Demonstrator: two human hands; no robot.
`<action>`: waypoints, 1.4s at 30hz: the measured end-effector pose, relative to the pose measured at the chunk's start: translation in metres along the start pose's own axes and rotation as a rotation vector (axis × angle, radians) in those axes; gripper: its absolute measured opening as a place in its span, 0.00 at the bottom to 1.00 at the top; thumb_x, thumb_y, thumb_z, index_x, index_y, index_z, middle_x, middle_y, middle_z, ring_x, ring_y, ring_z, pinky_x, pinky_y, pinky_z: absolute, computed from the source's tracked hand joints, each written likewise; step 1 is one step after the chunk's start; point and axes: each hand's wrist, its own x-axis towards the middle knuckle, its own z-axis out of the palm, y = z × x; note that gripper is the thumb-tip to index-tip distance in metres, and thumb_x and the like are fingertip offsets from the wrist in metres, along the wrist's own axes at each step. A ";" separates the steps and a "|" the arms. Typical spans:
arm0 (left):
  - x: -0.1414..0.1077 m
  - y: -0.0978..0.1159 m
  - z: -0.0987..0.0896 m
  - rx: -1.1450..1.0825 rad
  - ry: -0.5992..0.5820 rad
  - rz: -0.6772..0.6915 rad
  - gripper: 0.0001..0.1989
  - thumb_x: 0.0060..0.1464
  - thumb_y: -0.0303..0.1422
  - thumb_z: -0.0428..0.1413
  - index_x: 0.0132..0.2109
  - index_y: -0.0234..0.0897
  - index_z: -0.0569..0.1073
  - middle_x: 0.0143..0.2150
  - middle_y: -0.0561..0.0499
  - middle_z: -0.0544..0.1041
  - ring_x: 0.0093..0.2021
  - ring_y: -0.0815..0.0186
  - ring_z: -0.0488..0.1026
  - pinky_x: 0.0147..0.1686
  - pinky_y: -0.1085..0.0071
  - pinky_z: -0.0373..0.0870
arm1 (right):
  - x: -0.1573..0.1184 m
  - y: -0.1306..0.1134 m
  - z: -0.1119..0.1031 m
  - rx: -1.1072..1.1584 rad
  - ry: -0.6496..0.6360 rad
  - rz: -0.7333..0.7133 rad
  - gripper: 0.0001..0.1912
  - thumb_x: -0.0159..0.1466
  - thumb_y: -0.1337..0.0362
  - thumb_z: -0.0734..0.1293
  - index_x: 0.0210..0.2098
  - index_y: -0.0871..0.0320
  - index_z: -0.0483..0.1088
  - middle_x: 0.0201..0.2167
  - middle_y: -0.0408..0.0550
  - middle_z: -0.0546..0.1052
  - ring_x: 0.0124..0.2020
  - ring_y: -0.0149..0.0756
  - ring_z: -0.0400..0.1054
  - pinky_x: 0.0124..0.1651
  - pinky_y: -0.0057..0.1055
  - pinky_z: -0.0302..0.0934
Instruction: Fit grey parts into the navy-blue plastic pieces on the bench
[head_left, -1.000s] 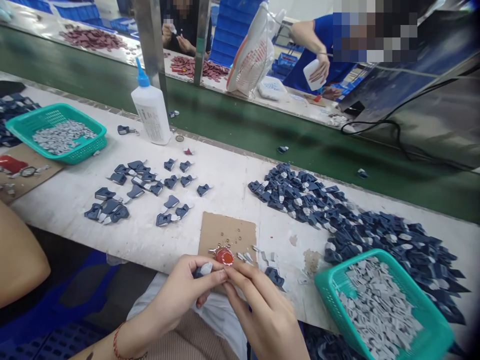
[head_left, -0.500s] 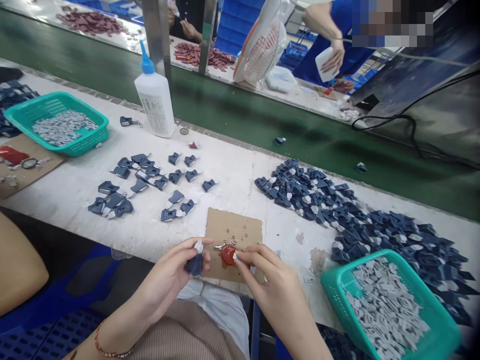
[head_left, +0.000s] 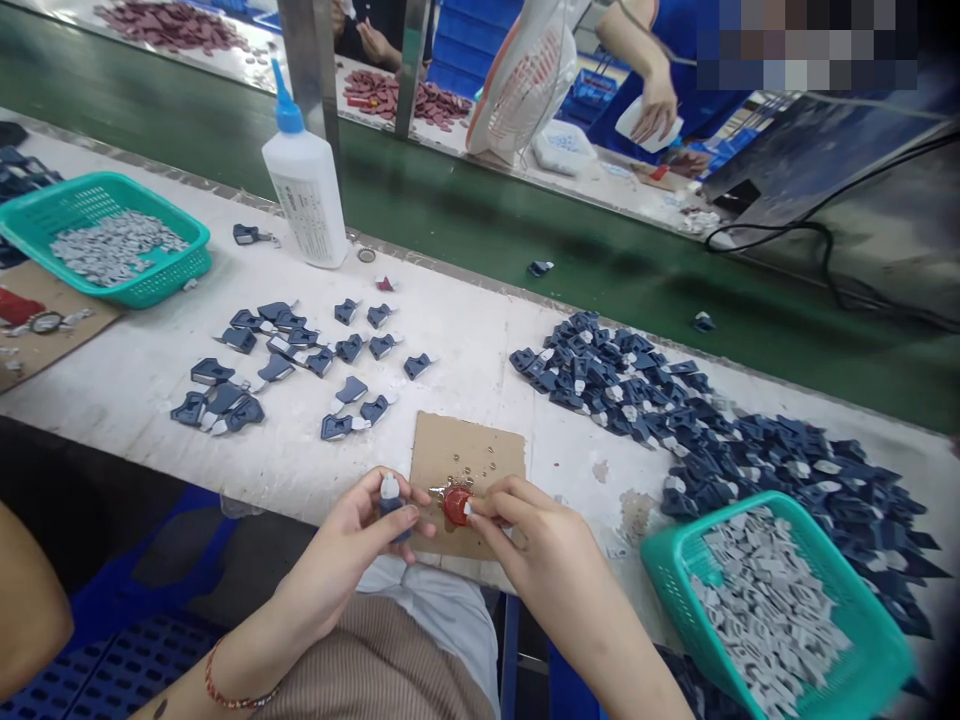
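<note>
My left hand (head_left: 360, 535) is closed around a dark blue plastic piece (head_left: 391, 505) with a light grey tip that points up. Between the thumb and fingertips of my right hand (head_left: 536, 535) is a small light grey piece (head_left: 468, 509), mostly covered by the fingers. It is at the edge of a round red cap-like dish (head_left: 454, 503), seemingly touching it. The dish lies on a square of brown cardboard (head_left: 435, 435), with several tiny metal bits around it.
Several blue pieces (head_left: 351, 390) lie loose left of the cardboard, below a white glue bottle (head_left: 304, 195). A large heap of blue pieces (head_left: 622, 375) spreads to the right. Green baskets of grey parts stand right (head_left: 652, 570) and left (head_left: 142, 290). Co-workers sit beyond the green ledge (head_left: 450, 220).
My left hand has turned the blue piece, and its thumb now lies across the front. My right hand stays at the red dish with the small grey piece. The view has shifted slightly.
</note>
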 end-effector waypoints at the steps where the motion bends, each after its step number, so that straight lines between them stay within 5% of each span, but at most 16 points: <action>1: 0.000 -0.001 0.000 0.038 0.016 0.029 0.12 0.53 0.39 0.63 0.35 0.38 0.69 0.45 0.50 0.73 0.42 0.65 0.75 0.34 0.74 0.72 | 0.000 0.000 0.000 0.003 -0.002 0.000 0.11 0.65 0.71 0.63 0.28 0.57 0.73 0.30 0.44 0.74 0.29 0.33 0.73 0.32 0.28 0.67; 7: -0.006 -0.003 -0.003 0.278 0.054 0.147 0.19 0.58 0.45 0.56 0.54 0.45 0.74 0.53 0.47 0.67 0.53 0.60 0.70 0.55 0.64 0.71 | 0.001 -0.001 -0.003 0.095 0.020 0.016 0.12 0.66 0.69 0.62 0.28 0.55 0.75 0.29 0.46 0.76 0.29 0.34 0.73 0.31 0.29 0.66; 13: -0.005 0.010 -0.004 0.354 -0.003 0.075 0.18 0.55 0.42 0.61 0.50 0.41 0.77 0.43 0.46 0.77 0.41 0.62 0.74 0.44 0.67 0.73 | -0.002 0.011 -0.016 0.642 0.073 0.298 0.11 0.57 0.54 0.72 0.30 0.55 0.79 0.35 0.51 0.81 0.36 0.40 0.75 0.37 0.31 0.71; 17: 0.001 0.011 0.004 0.137 0.030 0.030 0.17 0.45 0.38 0.69 0.43 0.37 0.79 0.36 0.46 0.82 0.37 0.63 0.76 0.34 0.73 0.73 | -0.007 0.013 -0.018 0.983 0.089 0.473 0.15 0.50 0.52 0.77 0.27 0.58 0.78 0.30 0.50 0.81 0.31 0.37 0.75 0.36 0.30 0.72; 20: 0.005 0.005 0.017 -0.049 0.030 0.095 0.14 0.42 0.36 0.71 0.36 0.37 0.79 0.37 0.48 0.83 0.36 0.66 0.77 0.34 0.76 0.73 | -0.011 0.005 -0.021 1.062 0.094 0.467 0.13 0.50 0.55 0.78 0.27 0.57 0.78 0.30 0.49 0.81 0.31 0.34 0.75 0.35 0.27 0.72; 27: 0.007 -0.006 0.039 -0.155 -0.033 0.169 0.10 0.43 0.32 0.70 0.35 0.38 0.80 0.37 0.51 0.83 0.41 0.66 0.78 0.42 0.74 0.74 | -0.016 -0.009 -0.036 0.954 0.082 0.326 0.08 0.55 0.57 0.75 0.31 0.55 0.79 0.34 0.48 0.82 0.36 0.37 0.77 0.39 0.26 0.73; 36: 0.004 -0.013 0.038 -0.091 -0.083 0.251 0.08 0.48 0.30 0.67 0.38 0.40 0.81 0.40 0.49 0.83 0.44 0.63 0.79 0.44 0.71 0.77 | -0.017 -0.019 -0.043 0.609 0.065 0.170 0.04 0.61 0.61 0.71 0.31 0.53 0.78 0.34 0.45 0.80 0.38 0.33 0.75 0.40 0.24 0.69; 42: 0.004 -0.016 0.037 -0.029 -0.125 0.349 0.07 0.49 0.28 0.66 0.38 0.42 0.82 0.40 0.50 0.82 0.45 0.62 0.79 0.44 0.71 0.79 | -0.018 -0.018 -0.042 0.578 0.012 0.170 0.03 0.62 0.63 0.70 0.32 0.52 0.78 0.35 0.43 0.80 0.39 0.31 0.75 0.42 0.24 0.67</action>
